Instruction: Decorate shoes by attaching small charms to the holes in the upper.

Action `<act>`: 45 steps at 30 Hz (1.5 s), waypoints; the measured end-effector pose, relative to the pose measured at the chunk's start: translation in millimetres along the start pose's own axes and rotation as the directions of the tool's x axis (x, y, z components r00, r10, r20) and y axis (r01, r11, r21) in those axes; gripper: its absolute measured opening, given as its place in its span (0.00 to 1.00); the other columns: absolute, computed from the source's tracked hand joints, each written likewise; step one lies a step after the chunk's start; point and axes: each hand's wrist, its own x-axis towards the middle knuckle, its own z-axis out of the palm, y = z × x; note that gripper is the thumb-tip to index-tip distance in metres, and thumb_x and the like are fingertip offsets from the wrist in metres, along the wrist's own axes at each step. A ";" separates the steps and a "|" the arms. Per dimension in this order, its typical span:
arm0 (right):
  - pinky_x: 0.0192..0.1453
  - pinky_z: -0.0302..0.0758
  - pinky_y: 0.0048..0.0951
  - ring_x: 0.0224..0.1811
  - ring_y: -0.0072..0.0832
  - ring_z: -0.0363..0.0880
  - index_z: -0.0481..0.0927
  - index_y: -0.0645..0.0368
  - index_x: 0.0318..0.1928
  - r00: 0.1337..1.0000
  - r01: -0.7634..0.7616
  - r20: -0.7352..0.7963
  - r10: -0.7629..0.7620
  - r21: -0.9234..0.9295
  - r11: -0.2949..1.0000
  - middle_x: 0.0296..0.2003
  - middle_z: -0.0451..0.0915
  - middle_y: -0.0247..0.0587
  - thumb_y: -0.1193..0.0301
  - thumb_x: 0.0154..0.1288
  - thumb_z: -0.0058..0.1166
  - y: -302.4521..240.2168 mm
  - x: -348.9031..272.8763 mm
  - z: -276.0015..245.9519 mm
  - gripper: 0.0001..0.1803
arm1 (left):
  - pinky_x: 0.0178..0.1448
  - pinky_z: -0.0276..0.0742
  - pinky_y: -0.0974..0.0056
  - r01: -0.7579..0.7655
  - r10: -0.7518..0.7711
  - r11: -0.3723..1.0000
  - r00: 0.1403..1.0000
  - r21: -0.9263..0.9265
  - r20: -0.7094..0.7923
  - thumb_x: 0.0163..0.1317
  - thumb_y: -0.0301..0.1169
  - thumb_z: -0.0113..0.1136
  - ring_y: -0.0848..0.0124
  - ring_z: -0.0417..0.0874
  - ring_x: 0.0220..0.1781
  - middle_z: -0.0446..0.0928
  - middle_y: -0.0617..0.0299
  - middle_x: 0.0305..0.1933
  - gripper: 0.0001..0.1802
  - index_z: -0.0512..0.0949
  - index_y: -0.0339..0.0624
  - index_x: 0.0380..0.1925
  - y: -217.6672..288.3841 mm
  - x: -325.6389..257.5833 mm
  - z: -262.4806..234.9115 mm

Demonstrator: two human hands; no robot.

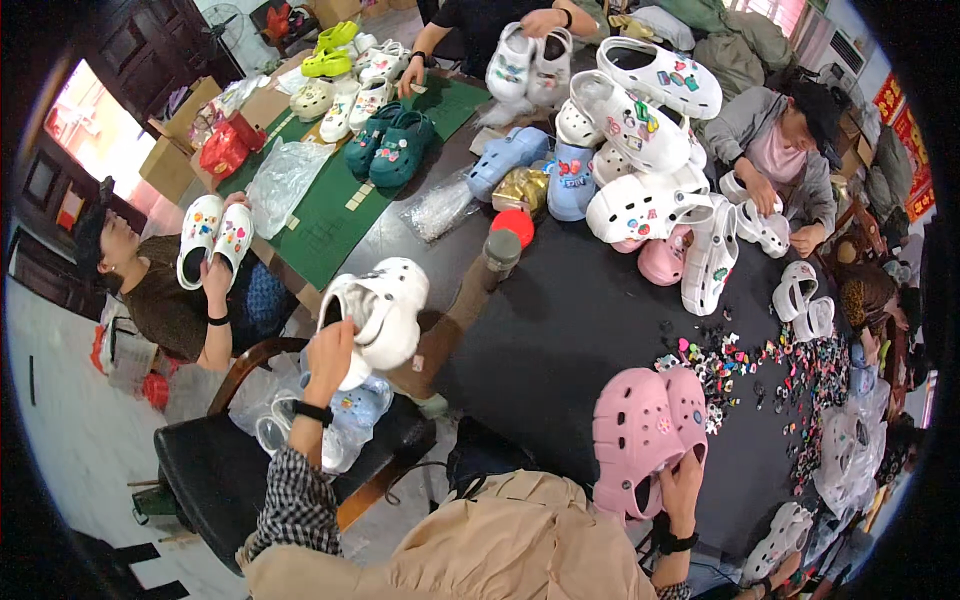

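My left hand (330,358) grips a pair of white clogs (398,305) by their heel openings and holds them raised above a black chair. My right hand (682,492) is closed on a pair of pink clogs (632,430), fingers inside the heel ends, over the near edge of the black table (530,350). A small charm shows on the pink pair. To the right of the pink clogs, many small colourful shoe charms (735,360) lie scattered. Farther back, a large heap of white clogs (650,205) with charms rests on the table.
The black chair (215,470) at my left carries bagged clogs (350,410). Dark green clogs (390,145) stand on a green mat (320,235). Blue clogs (508,160) and a red-lidded jar (508,235) sit mid-table. Several people work around the table, some holding white clogs.
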 end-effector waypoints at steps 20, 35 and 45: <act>0.34 0.72 0.47 0.29 0.53 0.77 0.71 0.65 0.32 0.892 -0.415 -0.196 0.407 -0.005 0.910 0.26 0.76 0.57 0.64 0.51 0.59 -98.3 32.5 129.5 0.17 | 0.65 0.63 0.53 -0.002 0.082 0.979 0.921 -0.205 0.381 0.58 0.30 0.56 0.46 0.67 0.63 0.70 0.38 0.58 0.28 0.66 0.32 0.59 -175.7 216.0 134.1; 0.34 0.76 0.46 0.32 0.51 0.80 0.72 0.69 0.31 0.939 -0.341 0.003 0.344 0.146 0.929 0.27 0.79 0.59 0.56 0.56 0.60 -88.5 41.9 123.1 0.24 | 0.53 0.72 0.66 -0.037 0.375 0.764 0.837 -0.644 0.397 0.66 0.26 0.49 0.68 0.79 0.47 0.79 0.56 0.44 0.11 0.77 0.33 0.44 104.0 16.9 62.5; 0.35 0.75 0.35 0.31 0.39 0.81 0.81 0.62 0.37 0.905 -0.330 -0.098 0.415 0.453 0.828 0.29 0.80 0.48 0.72 0.63 0.52 50.9 -9.2 24.2 0.08 | 0.49 0.74 0.61 -0.318 0.644 0.741 0.588 -0.592 0.490 0.59 0.23 0.55 0.57 0.79 0.46 0.75 0.51 0.48 0.14 0.75 0.34 0.47 269.0 -112.9 66.0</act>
